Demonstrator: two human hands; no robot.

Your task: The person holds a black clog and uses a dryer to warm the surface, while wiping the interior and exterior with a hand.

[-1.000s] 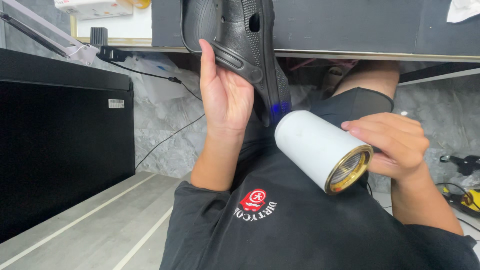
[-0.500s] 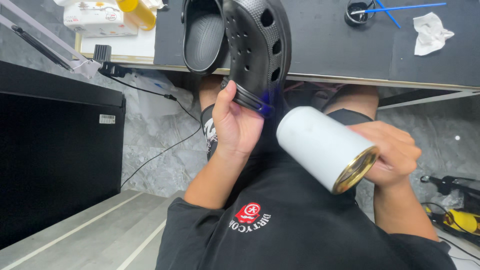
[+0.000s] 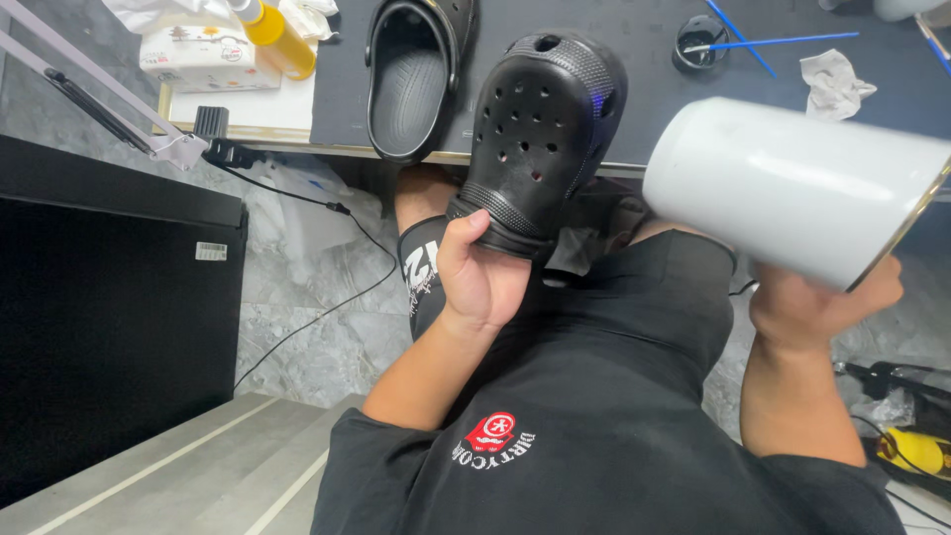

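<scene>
Our left hand (image 3: 482,277) is closed around the near end of a black clog (image 3: 543,139), thumb on the side facing us and the fingers wrapped behind, where we cannot see them. The clog stands nearly upright in that grip, its holed upper turned toward us and its toe reaching up over the near edge of the desk (image 3: 634,89).

Our right hand (image 3: 817,302) holds a white cylinder (image 3: 792,183) from beneath, palm cupped against its underside; how far the fingers close around it we cannot tell, since the cylinder hides them. It lies tilted, its gold-rimmed end pointing right and running out of view. Clog and cylinder are near each other but apart.

Farther out, a second black clog (image 3: 411,84) lies on the desk just left of the held one, open side up. To its left sit a yellow bottle (image 3: 275,35) and a tissue pack (image 3: 198,54). On the far right of the desk lie a crumpled tissue (image 3: 834,84) and a small dark pot (image 3: 698,45) with a blue stick in it. A black cabinet (image 3: 109,327) stands at the left, beside the grey floor.
</scene>
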